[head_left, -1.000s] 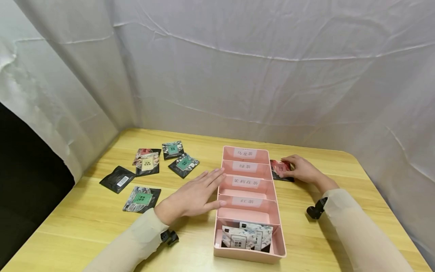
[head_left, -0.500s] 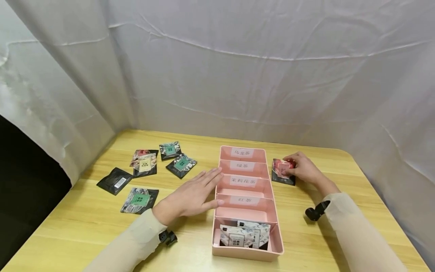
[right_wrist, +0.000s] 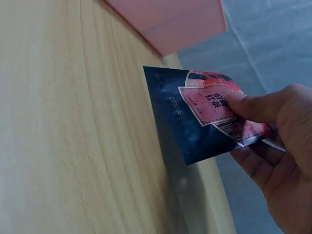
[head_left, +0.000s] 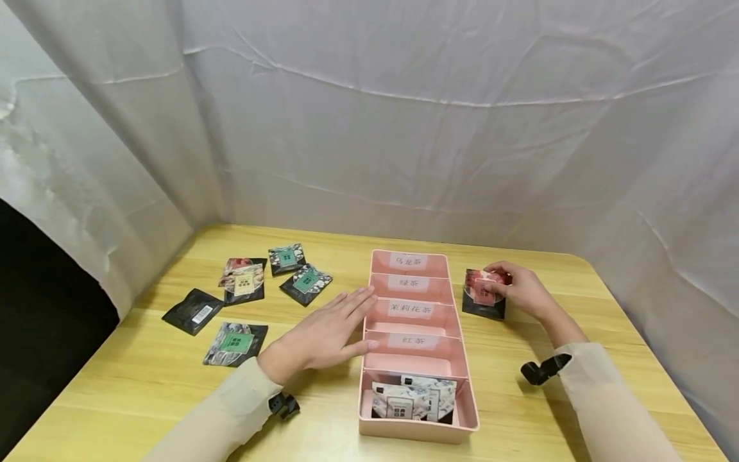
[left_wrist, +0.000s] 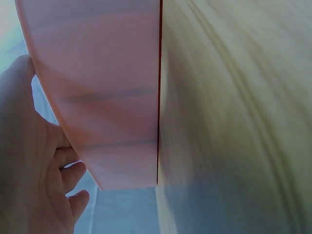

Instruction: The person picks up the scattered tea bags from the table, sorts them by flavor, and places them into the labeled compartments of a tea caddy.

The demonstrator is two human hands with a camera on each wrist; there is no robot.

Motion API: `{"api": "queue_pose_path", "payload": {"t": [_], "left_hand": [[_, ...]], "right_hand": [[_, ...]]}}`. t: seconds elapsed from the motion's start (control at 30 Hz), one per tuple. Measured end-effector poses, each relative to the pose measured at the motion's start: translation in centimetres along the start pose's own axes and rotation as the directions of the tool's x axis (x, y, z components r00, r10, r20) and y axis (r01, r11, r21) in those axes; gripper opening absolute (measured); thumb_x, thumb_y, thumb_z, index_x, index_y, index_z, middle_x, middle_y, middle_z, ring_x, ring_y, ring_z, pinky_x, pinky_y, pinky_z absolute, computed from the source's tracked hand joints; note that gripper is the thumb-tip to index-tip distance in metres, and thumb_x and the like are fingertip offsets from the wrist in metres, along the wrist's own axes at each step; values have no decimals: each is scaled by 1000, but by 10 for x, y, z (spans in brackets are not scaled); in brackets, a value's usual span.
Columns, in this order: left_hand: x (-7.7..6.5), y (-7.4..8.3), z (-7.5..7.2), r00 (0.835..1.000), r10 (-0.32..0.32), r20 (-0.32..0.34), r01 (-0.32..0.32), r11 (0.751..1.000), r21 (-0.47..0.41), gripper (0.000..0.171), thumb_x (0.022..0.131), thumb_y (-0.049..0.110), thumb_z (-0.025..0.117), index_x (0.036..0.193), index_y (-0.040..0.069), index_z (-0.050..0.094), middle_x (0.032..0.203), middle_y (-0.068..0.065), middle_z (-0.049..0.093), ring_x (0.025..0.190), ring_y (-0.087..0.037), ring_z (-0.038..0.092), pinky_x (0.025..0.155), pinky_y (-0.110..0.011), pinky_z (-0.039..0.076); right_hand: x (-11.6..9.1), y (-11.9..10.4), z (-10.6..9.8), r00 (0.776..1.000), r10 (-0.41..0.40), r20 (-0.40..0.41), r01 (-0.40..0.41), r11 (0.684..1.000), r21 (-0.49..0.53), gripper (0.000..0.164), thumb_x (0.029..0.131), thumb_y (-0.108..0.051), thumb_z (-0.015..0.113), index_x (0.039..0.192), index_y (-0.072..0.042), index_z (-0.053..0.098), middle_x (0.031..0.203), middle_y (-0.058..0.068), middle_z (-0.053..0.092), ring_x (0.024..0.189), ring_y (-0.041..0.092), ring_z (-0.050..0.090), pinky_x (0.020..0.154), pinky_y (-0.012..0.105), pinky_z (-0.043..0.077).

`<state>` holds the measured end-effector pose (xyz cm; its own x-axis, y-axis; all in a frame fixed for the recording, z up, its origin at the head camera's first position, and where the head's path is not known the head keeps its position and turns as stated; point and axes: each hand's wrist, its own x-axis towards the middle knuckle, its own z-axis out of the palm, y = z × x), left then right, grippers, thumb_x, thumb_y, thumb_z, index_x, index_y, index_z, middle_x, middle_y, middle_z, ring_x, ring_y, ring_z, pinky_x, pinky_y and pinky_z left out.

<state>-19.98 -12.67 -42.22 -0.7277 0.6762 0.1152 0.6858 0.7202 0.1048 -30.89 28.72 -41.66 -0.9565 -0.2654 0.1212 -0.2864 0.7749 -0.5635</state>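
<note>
A pink divided box (head_left: 412,428) with labelled compartments stands lengthwise on the table. My left hand (head_left: 326,330) lies along its left side with fingers extended, the fingertips touching the rim; the left wrist view has these fingers against the box's upper edge. To the right of the box, my right hand (head_left: 528,294) pinches a red and black tea sachet (head_left: 480,308) between thumb and fingers. In the right wrist view this sachet (right_wrist: 170,109) is held tilted above the tabletop, its pink label facing up. Two white patterned sachets (head_left: 398,405) stand in the nearest compartment.
Left of the box lie several other sachets: two with green labels (head_left: 287,257) at the back, a yellow-labelled one (head_left: 245,285) overlapping a red one (head_left: 233,264), a face-down black one (head_left: 192,311) and a grey green-labelled one (head_left: 235,343). A pale curtain (head_left: 404,141) hangs behind the table.
My right hand has drawn the red sachet slightly away from the box's right side and lifted it. The left hand has stayed against the box. The head view has shifted a little.
</note>
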Motion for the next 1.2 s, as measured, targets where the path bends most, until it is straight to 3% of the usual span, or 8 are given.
{"api": "queue_pose_path", "payload": {"t": [0.53, 0.87, 1.2], "left_hand": [[-1, 1, 0, 1000, -4, 3, 4, 1000, -20, 86, 98, 68, 20, 157, 5, 16, 163, -11, 8, 149, -22, 6, 119, -40, 12], [-1, 1, 0, 1000, -13, 19, 14, 1000, -14, 87, 97, 69, 17, 157, 7, 14, 163, -10, 6, 149, -20, 4, 119, -38, 10], [0, 1, -1, 1000, -10, 15, 11, 1000, -9, 87, 97, 69, 18, 157, 7, 12, 163, -9, 5, 149, -19, 3, 119, -37, 9]], "right_hand": [[-22, -24, -4, 980, -96, -172, 101, 995, 23, 29, 91, -14, 71, 118, -5, 65, 94, 13, 67, 82, 25, 60, 62, 27, 48], [-40, -45, -7, 963, -158, -219, 167, 986, 24, 30, 91, -19, 72, 118, -9, 66, 96, 10, 69, 80, 22, 62, 60, 24, 49], [-54, -70, -18, 925, -241, -293, 262, 965, 32, 31, 88, -7, 74, 118, -4, 66, 99, 12, 70, 77, 6, 61, 63, 12, 50]]}}
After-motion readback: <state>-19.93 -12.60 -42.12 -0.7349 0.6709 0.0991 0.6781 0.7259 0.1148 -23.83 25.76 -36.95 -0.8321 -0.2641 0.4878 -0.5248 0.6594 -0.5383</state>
